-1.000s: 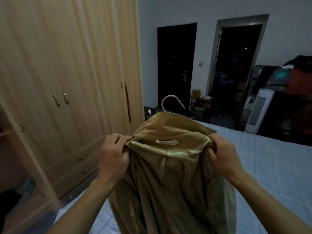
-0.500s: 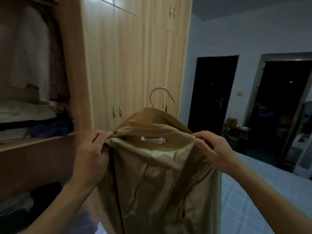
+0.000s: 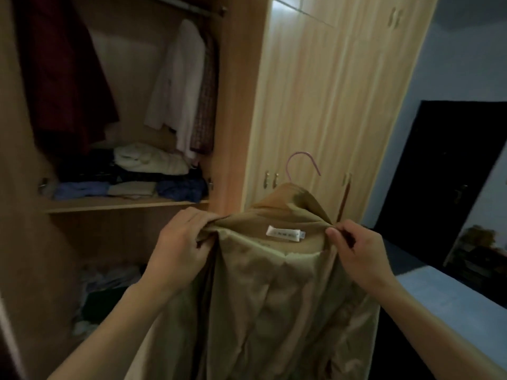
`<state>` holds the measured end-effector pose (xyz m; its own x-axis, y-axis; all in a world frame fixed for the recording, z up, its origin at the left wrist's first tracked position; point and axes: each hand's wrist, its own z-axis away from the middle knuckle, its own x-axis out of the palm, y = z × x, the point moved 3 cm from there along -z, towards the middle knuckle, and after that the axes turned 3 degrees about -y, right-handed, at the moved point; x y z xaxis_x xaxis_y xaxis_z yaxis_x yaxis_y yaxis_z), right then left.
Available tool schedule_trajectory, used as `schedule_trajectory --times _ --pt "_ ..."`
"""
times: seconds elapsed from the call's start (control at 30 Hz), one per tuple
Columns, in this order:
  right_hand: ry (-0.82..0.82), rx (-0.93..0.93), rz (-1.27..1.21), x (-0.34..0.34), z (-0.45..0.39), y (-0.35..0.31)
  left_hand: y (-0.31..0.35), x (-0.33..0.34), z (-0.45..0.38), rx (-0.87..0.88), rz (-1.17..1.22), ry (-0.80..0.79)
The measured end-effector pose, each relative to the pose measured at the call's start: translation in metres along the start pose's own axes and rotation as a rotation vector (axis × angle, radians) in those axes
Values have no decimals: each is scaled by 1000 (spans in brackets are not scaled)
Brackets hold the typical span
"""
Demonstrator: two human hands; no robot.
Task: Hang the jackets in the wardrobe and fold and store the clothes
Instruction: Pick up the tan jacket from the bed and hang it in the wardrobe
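A tan jacket hangs in front of me on a hanger with a pink hook rising above its collar. A white label shows inside the neck. My left hand grips the jacket's left shoulder, and my right hand pinches its right shoulder. The open wardrobe compartment is to the upper left, with a rail at its top. The jacket is level with the shelf, well below the rail.
On the rail hang a dark red garment, a white jacket and a checked one. Folded clothes fill the shelf, with more below. Shut wardrobe doors stand right, then a dark doorway and the bed.
My view has swung left and up from the bed and doors to the open wardrobe. Both hands have kept hold of the jacket's shoulders and carried it toward the wardrobe.
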<state>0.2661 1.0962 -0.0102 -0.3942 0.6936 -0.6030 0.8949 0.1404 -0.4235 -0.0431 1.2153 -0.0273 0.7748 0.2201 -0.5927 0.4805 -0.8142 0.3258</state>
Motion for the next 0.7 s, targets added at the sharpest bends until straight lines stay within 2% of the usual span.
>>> schedule_trajectory --times 0.13,0.2,0.33,0.43,0.6,0.7 --pt "-12 3 -90 36 -22 -1 -36 -25 6 -102 -94 -178" --pt "-13 -21 -131 51 -34 1 -50 -34 6 -122 -50 -243" --pt "-14 -55 -180 76 -67 8 -61 -48 -19 -119 31 -109" --pt "-11 -105 -221 94 -90 9 -58 -49 -52 -85 -104 -37" --pt "-38 -157 -327 123 -123 5 -60 -32 -87 11 -288 -37" --pt "-42 -213 -380 136 -136 -1 -70 -24 -86 20 -306 81"
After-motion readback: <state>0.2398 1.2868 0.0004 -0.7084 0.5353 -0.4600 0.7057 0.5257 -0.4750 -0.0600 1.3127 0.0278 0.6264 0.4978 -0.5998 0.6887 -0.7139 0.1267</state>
